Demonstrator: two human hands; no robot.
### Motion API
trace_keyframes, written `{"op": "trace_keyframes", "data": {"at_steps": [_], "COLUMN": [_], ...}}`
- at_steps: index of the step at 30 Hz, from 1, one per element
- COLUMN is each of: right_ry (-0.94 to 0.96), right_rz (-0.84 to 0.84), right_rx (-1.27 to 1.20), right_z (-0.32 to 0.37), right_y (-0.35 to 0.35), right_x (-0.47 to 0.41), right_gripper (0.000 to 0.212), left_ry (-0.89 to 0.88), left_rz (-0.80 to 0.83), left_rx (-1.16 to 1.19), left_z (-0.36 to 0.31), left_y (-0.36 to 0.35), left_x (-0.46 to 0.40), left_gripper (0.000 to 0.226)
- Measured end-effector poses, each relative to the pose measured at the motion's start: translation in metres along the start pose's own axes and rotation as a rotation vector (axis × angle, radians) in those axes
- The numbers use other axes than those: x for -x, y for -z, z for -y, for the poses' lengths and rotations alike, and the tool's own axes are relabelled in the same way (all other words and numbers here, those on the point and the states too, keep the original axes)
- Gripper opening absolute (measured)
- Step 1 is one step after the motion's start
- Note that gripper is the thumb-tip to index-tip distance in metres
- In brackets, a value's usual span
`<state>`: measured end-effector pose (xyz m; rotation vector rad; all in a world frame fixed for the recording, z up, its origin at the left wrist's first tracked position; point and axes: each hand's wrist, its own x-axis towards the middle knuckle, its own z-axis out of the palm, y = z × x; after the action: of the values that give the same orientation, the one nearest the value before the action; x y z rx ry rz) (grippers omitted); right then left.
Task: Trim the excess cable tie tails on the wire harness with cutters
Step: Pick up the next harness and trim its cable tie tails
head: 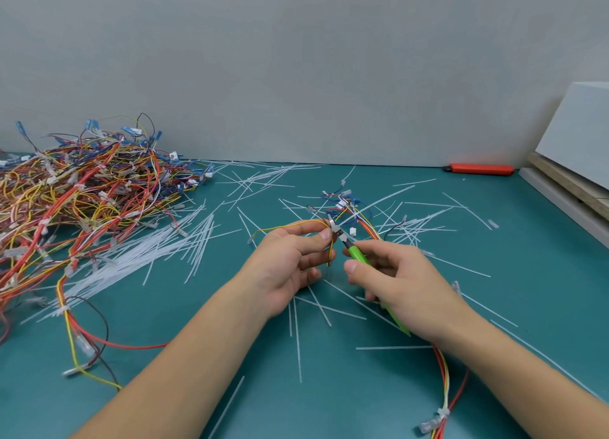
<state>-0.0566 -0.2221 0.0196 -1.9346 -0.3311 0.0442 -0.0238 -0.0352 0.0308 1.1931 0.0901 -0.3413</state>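
Grip of the left hand (290,257) pinches the light, limp wire harness (329,228) just beside its tie, above the counter (329,389), while the right hand (395,274) clasps the green-handled cutters (357,256), steadying the flexible wires for trimming.

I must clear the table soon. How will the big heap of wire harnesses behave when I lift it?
The heap of wire harnesses looks floppy and tangled, so it probably lifts as one sagging clump. Loose strands trail off it, likely dragging cut tie tails along.
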Motion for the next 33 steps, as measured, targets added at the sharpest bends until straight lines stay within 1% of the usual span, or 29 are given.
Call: {"op": "trace_keyframes", "data": {"at_steps": [4,8,12,19,23,33], "right_ry": [0.040,0.070,0.081,0.130,0.126,0.106], "right_rz": [-0.033,-0.059,-0.068,-0.037,-0.005,0.041], "right_rx": [0.043,0.177,0.226,0.280,0.265,0.183], "right_z": [0.0000,-0.0001,0.0014,0.0019,0.0020,-0.0002], "right_y": [0.0018,0.0048,0.0067,0.0075,0.0073,0.0090], "right_x": [0.0007,0.0021,0.0027,0.0016,0.0016,-0.0008], "right_gripper": [0.041,0.049,0.047,0.056,0.055,0.060], "left_ry": [0.047,0.067,0.039,0.041,0.035,0.050], "left_rz": [0.033,0.049,0.045,0.033,0.031,0.036], "left_rx": [0.071,0.143,0.106,0.089,0.077,0.090], "left_z": [-0.0009,-0.0036,-0.0069,-0.0045,-0.0047,-0.0030], "left_y": [-0.0014,0.0006,0.0035,0.0037,0.0037,0.0036], "left_x": [0.0008,0.0006,0.0003,0.0001,0.0002,-0.0008], "left_gripper": [0.010,0.022,0.016,0.015,0.012,0.016]}}
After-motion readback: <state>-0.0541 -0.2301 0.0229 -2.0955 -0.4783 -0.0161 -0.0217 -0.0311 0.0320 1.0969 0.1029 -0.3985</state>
